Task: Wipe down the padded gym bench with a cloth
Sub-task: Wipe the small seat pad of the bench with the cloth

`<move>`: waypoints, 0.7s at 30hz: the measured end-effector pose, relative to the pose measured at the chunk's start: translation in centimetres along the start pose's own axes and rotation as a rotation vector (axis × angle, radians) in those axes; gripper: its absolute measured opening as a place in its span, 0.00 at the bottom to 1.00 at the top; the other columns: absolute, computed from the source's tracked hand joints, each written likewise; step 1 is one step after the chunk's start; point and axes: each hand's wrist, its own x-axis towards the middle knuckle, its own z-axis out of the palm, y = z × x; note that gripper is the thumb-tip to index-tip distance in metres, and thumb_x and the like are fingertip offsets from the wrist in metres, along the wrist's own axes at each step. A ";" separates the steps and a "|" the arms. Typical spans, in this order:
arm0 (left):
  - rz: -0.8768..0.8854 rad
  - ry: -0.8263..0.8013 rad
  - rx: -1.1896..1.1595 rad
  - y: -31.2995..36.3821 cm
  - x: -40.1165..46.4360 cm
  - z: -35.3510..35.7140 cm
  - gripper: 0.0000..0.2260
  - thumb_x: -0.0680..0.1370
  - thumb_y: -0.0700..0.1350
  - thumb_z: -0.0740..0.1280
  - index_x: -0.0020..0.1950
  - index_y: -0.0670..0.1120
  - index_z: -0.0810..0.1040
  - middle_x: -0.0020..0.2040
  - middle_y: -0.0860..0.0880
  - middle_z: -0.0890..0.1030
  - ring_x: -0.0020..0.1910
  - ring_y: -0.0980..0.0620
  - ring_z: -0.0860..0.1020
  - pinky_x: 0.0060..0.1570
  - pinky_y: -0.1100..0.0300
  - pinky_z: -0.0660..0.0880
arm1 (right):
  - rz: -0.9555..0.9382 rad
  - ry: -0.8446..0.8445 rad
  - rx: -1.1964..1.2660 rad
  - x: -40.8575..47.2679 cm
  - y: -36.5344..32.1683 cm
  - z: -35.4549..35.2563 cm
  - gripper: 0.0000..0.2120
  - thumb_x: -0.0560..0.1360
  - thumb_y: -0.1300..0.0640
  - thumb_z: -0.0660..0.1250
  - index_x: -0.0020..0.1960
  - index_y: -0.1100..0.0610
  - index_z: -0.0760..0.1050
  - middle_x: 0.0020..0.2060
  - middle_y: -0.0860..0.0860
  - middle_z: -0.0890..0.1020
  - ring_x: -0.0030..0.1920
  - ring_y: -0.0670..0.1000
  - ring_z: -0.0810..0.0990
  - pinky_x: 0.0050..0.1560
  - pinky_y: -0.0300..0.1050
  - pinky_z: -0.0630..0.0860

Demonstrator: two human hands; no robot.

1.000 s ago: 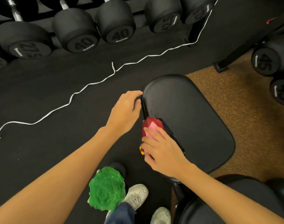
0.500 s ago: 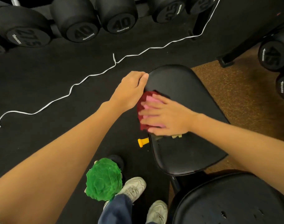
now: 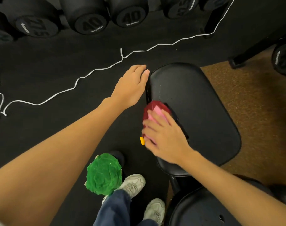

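Observation:
A black padded bench seat (image 3: pixel 199 101) fills the middle right of the head view. My right hand (image 3: pixel 165 136) presses a red and pink cloth (image 3: pixel 155 111) flat against the seat's left edge, fingers spread over the cloth. My left hand (image 3: pixel 132 85) rests against the seat's far left rim, thumb touching the padding, its fingers curled down the side out of sight. A second black pad (image 3: pixel 204 209) of the bench lies at the bottom right, under my right forearm.
Black dumbbells (image 3: pixel 90 22) line a rack along the top, more (image 3: pixel 284 59) at the right. A white cord (image 3: pixel 90 74) trails over the black floor mat. A yellow knob (image 3: pixel 142 141) sticks out beside the seat. A green fuzzy object (image 3: pixel 103 173) and my shoes (image 3: pixel 134 183) are below.
My right hand has slid the cloth back toward me along the seat's left edge. My left hand stays on the far left rim.

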 end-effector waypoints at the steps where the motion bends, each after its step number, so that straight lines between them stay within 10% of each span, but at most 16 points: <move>1: -0.015 -0.028 0.007 0.2 -0.2 0.3 0.22 0.84 0.53 0.50 0.76 0.45 0.63 0.75 0.50 0.64 0.74 0.52 0.61 0.72 0.56 0.58 | -0.012 -0.008 0.011 -1.1 -0.6 0.2 0.13 0.76 0.50 0.61 0.52 0.52 0.83 0.59 0.49 0.80 0.72 0.55 0.68 0.74 0.58 0.57; 11: -0.184 -0.145 -0.052 3.9 -3.0 3.4 0.28 0.84 0.52 0.51 0.79 0.42 0.43 0.80 0.44 0.43 0.78 0.45 0.47 0.72 0.55 0.50 | -0.502 -0.152 -0.140 -9.3 2.8 -0.4 0.20 0.81 0.44 0.56 0.72 0.46 0.69 0.75 0.48 0.65 0.77 0.57 0.57 0.76 0.59 0.53; 21: -0.219 -0.124 -0.095 3.2 -5.0 6.1 0.31 0.84 0.54 0.50 0.78 0.41 0.37 0.79 0.47 0.38 0.78 0.52 0.41 0.67 0.66 0.42 | -0.189 -0.052 -0.205 -14.1 11.0 -3.2 0.24 0.81 0.39 0.55 0.74 0.45 0.66 0.74 0.49 0.66 0.75 0.61 0.61 0.70 0.71 0.57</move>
